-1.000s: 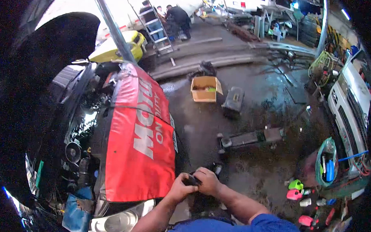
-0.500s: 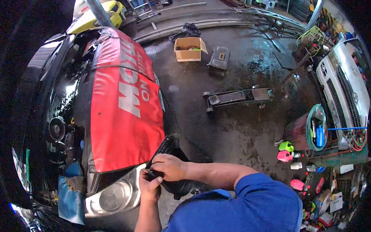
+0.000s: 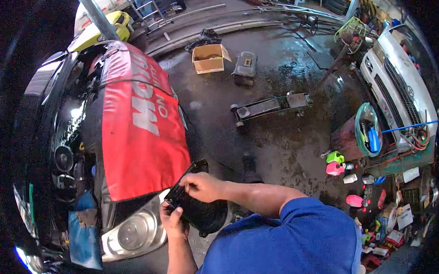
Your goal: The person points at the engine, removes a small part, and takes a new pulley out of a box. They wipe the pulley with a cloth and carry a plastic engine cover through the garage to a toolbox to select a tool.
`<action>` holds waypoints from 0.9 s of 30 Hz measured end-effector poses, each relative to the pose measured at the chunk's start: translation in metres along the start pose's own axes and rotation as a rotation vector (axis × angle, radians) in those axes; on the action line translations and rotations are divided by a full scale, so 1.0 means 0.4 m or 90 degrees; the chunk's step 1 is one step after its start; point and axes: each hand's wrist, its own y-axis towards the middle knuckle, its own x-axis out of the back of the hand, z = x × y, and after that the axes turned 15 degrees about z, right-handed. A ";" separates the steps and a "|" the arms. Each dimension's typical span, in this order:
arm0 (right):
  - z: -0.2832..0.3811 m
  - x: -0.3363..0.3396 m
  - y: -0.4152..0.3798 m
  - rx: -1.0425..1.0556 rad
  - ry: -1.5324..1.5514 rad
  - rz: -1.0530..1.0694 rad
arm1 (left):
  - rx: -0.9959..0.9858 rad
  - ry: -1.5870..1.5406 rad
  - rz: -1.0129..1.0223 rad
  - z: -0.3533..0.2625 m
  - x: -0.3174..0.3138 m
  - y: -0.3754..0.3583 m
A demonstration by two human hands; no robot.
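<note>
Left hand [image 3: 174, 222] grasping the near edge of a black plastic part [image 3: 204, 214], thumb on top, fingers wrapped at the side; right hand [image 3: 201, 187] over the part's upper section, fingers curled in; can't tell if it pinches something small or only presses on the part. Part is held up in front of the blue shirt [image 3: 278, 245], just beside the headlight [image 3: 131, 233] and the lower corner of the red fender cover [image 3: 141, 158], tilted, dark floor [image 3: 272, 163] below. Main risk looks like a drop: support seems to come mostly from the left hand at one edge, so a push from the right on the far side could twist the part out; oily or damp fingers would make that likelier, grease not visible though. Second risk, knocks: a swing toward the car could scrape the headlight lens or drag the cover's loose corner. Forcing a thin edge or clip could crack it, if the plastic is brittle; a small piece, if there is one under the right fingers, could fall to the floor or toward the open engine bay [image 3: 66, 175]; dark on dark, hard to find.
</note>
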 end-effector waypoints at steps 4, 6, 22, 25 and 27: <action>-0.193 0.199 0.028 -0.031 0.023 -0.088 | 0.059 0.037 -0.014 0.046 -0.082 0.210; -0.296 0.339 0.033 -0.065 0.070 -0.100 | 0.076 0.119 -0.001 0.109 -0.101 0.369; -0.723 1.305 0.014 -0.489 0.186 -0.113 | 0.244 0.115 -0.013 0.341 -0.614 1.476; -0.808 1.403 0.074 -0.537 0.158 -0.152 | 0.309 0.146 -0.028 0.461 -0.593 1.671; -0.919 1.464 0.100 -0.603 0.135 -0.210 | 0.380 0.167 0.012 0.576 -0.536 1.816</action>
